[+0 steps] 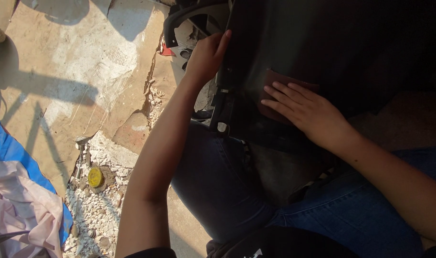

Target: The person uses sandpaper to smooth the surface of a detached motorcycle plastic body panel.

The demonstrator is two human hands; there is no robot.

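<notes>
Gripping the left edge of the dark plastic panel resting on my lap with my left hand, I press my right hand, fingers flat and together, on a brown abrasive sheet lying directly beneath it, mid-panel.

A: Where does the view look from?

B: There is one camera, worn on the head, tilted steeply down over the person's own lap and jeans.

A: How close is it?

B: Close. The forearms fill the near edge, the dark panel sits just beyond at far right, and the cracked ground spreads to the left.
</notes>
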